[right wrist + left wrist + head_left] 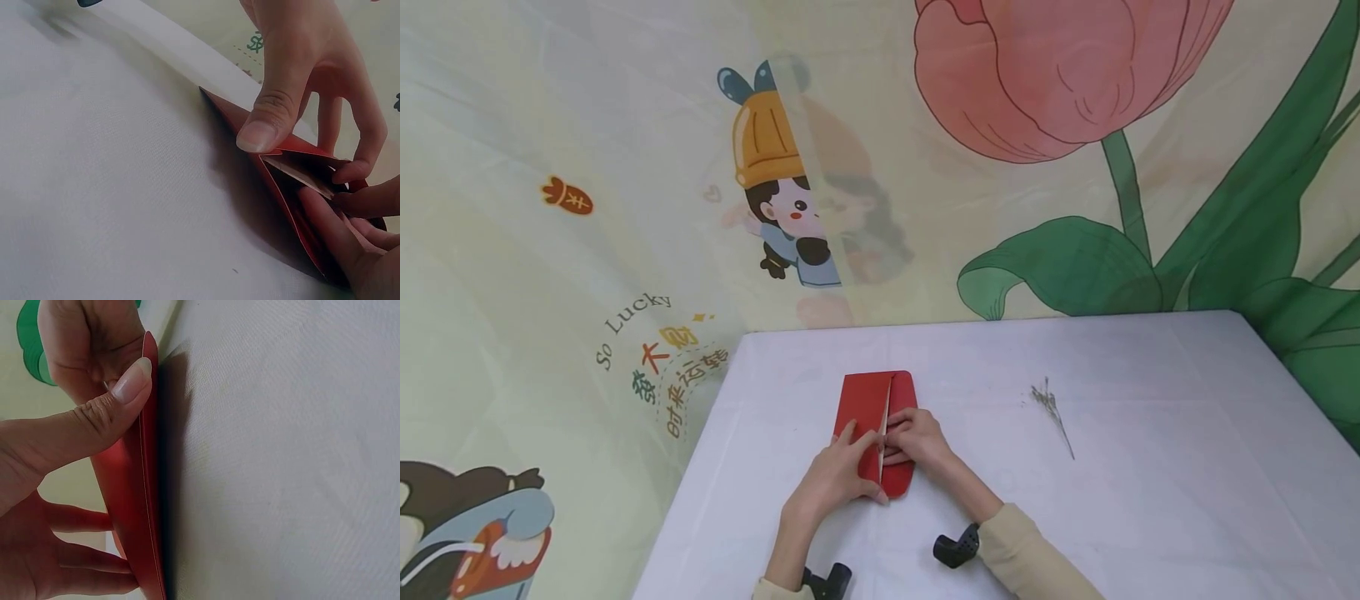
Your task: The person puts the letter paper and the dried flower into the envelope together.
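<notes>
From my remote feed, the head view gives me a red envelope point(860, 402) at lower centre of the frame, lying on a white cloth point(1157, 500); it is a smooth, upright rectangle with a rounded-corner flap point(902, 392) spread along its right side and a thin pale slit between. The left hand point(833, 473) grips it, fingers spread over its face and thumb at its near edge. The right hand point(919, 437) has its bent fingers at the slit. Right of centre lies a dried sprig point(1051, 408), thin-stemmed with tiny pale heads, and behind everything I see creased, cream fabric point(647, 125) printed with cartoons and a pink tulip. In my left wrist view, the envelope runs down left of centre, nearly edge-on, satiny red with a fine light seam; the left thumb presses its edge and the cloth shows a fine weave. In my right wrist view, the envelope gapes at centre right into a dark, angular pocket with a tan strip point(297, 173) inside; the right fingers reach in, only slightly apart, and I cannot tell whether they pinch anything.
</notes>
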The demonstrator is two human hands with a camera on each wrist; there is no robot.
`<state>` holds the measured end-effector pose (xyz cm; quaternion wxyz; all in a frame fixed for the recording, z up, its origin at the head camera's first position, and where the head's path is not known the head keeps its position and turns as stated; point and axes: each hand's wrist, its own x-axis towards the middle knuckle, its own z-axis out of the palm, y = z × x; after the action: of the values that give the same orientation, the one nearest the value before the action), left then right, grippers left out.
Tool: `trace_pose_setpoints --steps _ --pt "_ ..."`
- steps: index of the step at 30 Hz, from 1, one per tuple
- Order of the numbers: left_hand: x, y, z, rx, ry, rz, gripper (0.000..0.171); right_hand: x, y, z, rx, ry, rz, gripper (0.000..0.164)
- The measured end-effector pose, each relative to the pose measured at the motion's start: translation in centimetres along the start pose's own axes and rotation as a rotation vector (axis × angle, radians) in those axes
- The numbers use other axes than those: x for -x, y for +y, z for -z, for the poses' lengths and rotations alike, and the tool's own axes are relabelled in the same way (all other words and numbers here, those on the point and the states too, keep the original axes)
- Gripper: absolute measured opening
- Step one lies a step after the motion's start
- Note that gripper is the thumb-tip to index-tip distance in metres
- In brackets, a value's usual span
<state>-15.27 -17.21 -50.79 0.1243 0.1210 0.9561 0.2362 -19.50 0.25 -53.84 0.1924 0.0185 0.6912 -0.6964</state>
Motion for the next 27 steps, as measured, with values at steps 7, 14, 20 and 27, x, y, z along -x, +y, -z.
trace_pose_setpoints --steps 7,14,20,27 --pt "0.0 0.3 0.0 0.001 -0.002 -0.002 0.083 0.2 -0.1 -0.1 0.056 0.042 0.014 0.028" --pt "0.2 0.3 -0.1 -0.004 0.004 -0.010 0.079 0.5 0.1 0.0 0.091 0.057 0.032 0.025" --pt "0.1 0.4 -0.1 -0.016 0.013 -0.008 0.079 1.0 0.0 1.0 0.061 0.033 0.031 0.025" --pt "-0.1 0.3 -0.1 -0.020 0.024 -0.008 0.075 2.5 -0.6 3.6 0.099 0.091 0.060 0.022"
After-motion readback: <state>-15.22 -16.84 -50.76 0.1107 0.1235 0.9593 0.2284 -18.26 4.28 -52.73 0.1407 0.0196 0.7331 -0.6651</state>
